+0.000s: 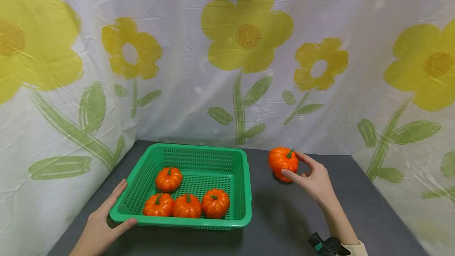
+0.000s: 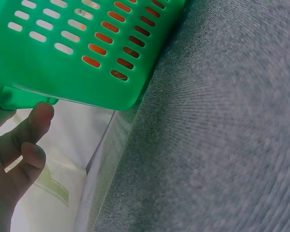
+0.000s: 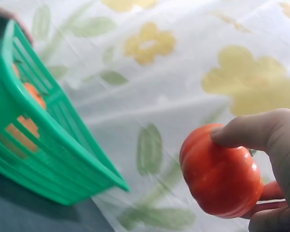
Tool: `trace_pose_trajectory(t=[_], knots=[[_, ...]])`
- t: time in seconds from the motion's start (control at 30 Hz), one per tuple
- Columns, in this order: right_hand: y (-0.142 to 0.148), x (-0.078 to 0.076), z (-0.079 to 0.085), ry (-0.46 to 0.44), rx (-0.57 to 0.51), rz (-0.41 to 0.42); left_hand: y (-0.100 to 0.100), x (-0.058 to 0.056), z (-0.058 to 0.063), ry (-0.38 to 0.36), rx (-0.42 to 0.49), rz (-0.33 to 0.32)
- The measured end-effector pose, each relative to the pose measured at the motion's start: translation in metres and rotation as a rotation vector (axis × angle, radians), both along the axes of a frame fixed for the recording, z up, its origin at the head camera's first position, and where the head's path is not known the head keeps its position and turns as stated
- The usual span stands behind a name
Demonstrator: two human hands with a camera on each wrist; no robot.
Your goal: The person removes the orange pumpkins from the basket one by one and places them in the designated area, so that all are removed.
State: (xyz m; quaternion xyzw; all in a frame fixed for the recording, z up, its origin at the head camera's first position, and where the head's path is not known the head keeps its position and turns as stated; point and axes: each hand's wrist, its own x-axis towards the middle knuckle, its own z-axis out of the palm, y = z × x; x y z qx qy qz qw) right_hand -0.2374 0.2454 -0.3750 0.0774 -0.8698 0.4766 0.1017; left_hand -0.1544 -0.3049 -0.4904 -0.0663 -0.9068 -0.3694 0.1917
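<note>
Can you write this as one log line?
right hand: holds orange pumpkin; left hand: at green basket rim; inside basket: four pumpkins

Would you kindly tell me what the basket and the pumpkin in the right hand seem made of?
The basket looks like smooth moulded plastic, given its regular slots. The pumpkin looks glossy, with bright highlights: perhaps plastic or lacquered foam; I cannot tell which.

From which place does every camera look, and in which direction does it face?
Head: worn on the head, facing forward and down at the green basket; left hand and right hand show.
Left wrist: on that wrist, facing the basket's outer wall and the tabletop; left fingers show.
Right wrist: on that wrist, facing the held pumpkin; right thumb and fingers show.
Head and right wrist share basket and held pumpkin.
</note>
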Motion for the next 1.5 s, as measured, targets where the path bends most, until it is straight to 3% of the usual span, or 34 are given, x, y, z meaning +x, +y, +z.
trace_pose_trajectory(t=[0.4, 0.6, 0.87, 1.17, 1.5], knots=[[0.041, -0.017, -0.003, 0.001, 0.142, -0.178, 0.000, -0.001, 0.000, -0.044, 0.023, 0.003], [0.057, -0.021, -0.014, -0.022, 0.171, -0.245, -0.001, 0.000, -0.001, -0.059, 0.016, 0.004], [0.071, -0.031, -0.037, -0.043, 0.158, -0.335, -0.003, 0.002, 0.001, -0.033, -0.009, 0.005], [0.077, -0.046, -0.080, -0.069, 0.085, -0.412, -0.006, 0.002, 0.000, -0.052, 0.000, 0.001], [0.082, -0.054, -0.114, -0.096, 0.144, -0.458, -0.003, -0.001, 0.000, -0.020, -0.011, -0.006]])
